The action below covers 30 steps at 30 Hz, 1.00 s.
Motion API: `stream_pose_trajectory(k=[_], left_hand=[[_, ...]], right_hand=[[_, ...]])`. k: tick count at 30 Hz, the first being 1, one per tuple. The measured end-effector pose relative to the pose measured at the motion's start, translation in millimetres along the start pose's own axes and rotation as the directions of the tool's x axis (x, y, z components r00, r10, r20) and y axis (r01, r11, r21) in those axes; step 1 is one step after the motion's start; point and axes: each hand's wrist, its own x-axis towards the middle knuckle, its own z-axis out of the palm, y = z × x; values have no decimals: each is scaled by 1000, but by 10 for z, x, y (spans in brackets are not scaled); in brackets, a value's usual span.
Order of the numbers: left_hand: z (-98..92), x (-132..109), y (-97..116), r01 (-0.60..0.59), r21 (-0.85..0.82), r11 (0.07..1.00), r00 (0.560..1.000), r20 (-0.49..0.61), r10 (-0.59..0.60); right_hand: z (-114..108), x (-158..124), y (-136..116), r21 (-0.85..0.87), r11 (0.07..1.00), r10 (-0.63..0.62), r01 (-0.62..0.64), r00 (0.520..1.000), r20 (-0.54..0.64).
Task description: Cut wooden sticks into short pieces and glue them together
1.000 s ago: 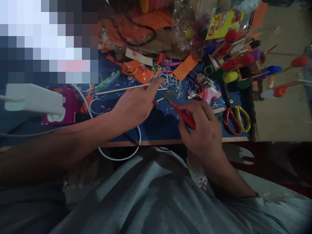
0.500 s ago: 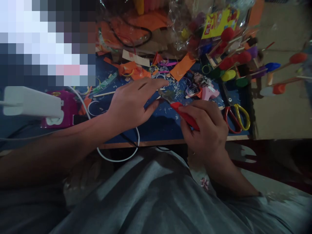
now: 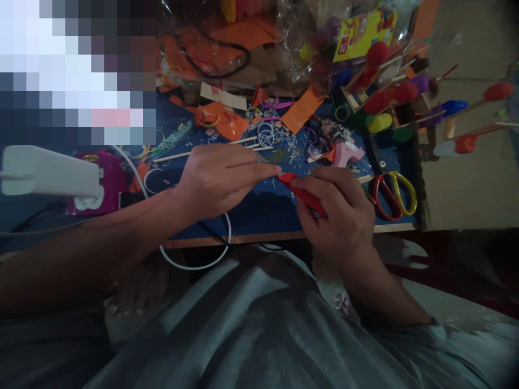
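Observation:
My right hand (image 3: 338,208) is closed around the red handles of a pair of pliers (image 3: 308,195), which point up and left. Their grey metal head is mostly covered by my left hand (image 3: 221,181), with a bit of metal showing above the index finger. The left fingers are pressed together across that head, the fingertip close to where the red grips start. What they pinch is hidden. Thin wooden sticks (image 3: 174,157) lie just beyond my left hand. To the right of my right hand are scissors (image 3: 391,194) with red and yellow handles.
The blue tabletop (image 3: 259,213) carries paper shreds, rubber bands and an orange paper strip (image 3: 302,109). A pink glue gun (image 3: 348,153) lies beyond my right hand. At left, a white charger (image 3: 51,170) plugs into a magenta box (image 3: 113,181). Balloons (image 3: 377,54) on sticks stand back right.
My left hand has lowered and its fingers have come together over the pliers' head, uncovering sticks and a white coil behind. The right hand has shifted slightly left, still gripping the pliers.

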Motion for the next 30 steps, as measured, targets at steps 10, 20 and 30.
stream_pose_trajectory(k=[10,20,30], left_hand=[[-13,80,43,215,130,968,938,249,-242],[44,52,-9,224,146,964,913,315,-260],[52,58,-7,223,140,965,911,321,-258]], right_hand=[[-38,7,133,61,965,233,-254,942,240],[58,-13,128,18,974,212,-226,937,278],[103,-53,34,6,969,238,-248,935,264]])
